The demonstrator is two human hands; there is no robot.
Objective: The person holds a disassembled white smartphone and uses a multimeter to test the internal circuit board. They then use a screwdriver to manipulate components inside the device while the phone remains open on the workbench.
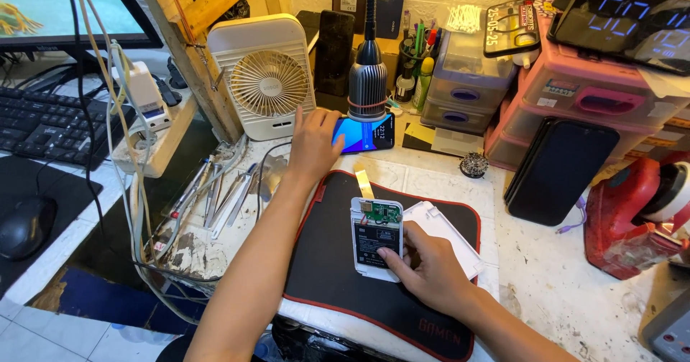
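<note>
Left hand [313, 145] reaches forward across the bench, fingers spread loosely, fingertips resting on the left end of a lit smartphone [365, 133] that lies flat at the foot of a grey gooseneck lamp [367, 78]. Whether the thumb grips the phone's edge cannot be told.

Far left – black keyboard [43, 121] and mouse [25, 225] under a monitor [65, 6]; a white power strip [154, 128] with a charger plugged in, cables trailing down. A row of metal tweezers and picks [215, 193] lies on the stained white top, just left of the forearm. Behind them stands a cream desk fan [264, 75].

Centre: a black work mat [330, 261] with red edging. On it an opened white power bank [376, 238], green circuit board at its top end, grey label below; its white cover [449, 240] lies just beside it to the right. A yellow tape strip [364, 183] lies just above the mat's edge.

Right hand [430, 268] rests on the mat, fingers curled, fingertips pressed to the lower right corner of the power bank – steadying it, not lifting.

Right side: clear drawer box [463, 75], pink drawer units [596, 93] with small rectangular labels, a dark digital clock [632, 21] on top. A black phone [560, 168] leans against the pink units. A red tool [632, 215] sits at the far right edge.
</note>
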